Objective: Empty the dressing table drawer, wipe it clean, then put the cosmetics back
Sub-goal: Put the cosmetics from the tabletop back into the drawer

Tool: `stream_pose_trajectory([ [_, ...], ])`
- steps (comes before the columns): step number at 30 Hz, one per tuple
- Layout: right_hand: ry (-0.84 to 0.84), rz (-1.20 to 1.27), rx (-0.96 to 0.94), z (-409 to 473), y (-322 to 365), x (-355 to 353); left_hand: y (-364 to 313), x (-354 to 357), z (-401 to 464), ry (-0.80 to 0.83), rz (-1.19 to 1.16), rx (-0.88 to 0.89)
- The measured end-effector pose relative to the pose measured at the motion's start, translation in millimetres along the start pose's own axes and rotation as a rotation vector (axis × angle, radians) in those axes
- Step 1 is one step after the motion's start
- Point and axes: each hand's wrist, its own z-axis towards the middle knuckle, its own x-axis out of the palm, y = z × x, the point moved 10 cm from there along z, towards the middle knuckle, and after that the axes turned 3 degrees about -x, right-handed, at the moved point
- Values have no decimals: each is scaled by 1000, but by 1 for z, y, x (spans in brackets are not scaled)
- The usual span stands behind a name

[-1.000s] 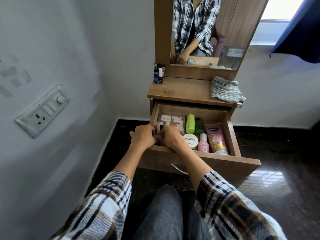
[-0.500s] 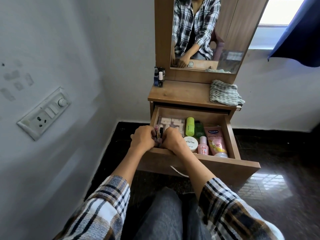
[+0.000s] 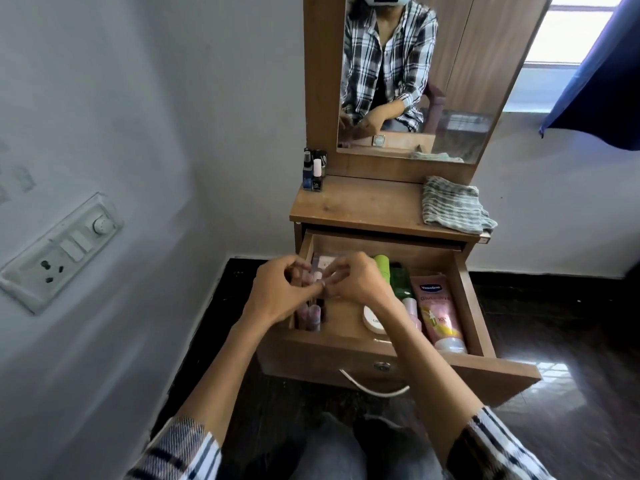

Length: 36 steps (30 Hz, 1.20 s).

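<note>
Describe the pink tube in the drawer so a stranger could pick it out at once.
Start at the wooden dressing table under the mirror and look into its open drawer. The pink tube lies flat along the drawer's right wall, cap toward the front. It is the largest item there, and the only one with a blue Vaseline logo.

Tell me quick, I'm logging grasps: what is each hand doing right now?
Left hand: fingers curled above the drawer; whether they hold anything cannot be told.
Right hand: same, fingers curled, contents hidden.
</note>
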Motion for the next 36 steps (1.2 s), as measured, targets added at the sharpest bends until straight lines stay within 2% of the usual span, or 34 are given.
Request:
stream_pose_trajectory([
  [4, -39, 159, -48, 38, 20, -21, -6, -5, 43, -75, -164, -34],
  [7, -159, 270, -103, 74, 29, -36, 0, -10, 85, -172, -288, -87],
  [12, -317, 391, 5, 145, 13, -45, 22, 4, 159, -237, -249, -181],
  [18, -383, 379, -101, 195, 16, -46, 30, 25, 209, -224, -208, -161],
  [24, -452, 215, -218, 198, 24, -45, 26, 25, 213, -259, -166, -46],
  [30, -413, 212, -229, 188, 25, -45, 21, 18, 198, -298, -155, -35],
  [36, -335, 183, -205, 142, 19, -51, 0, 14, 162, -177, -110, 57],
])
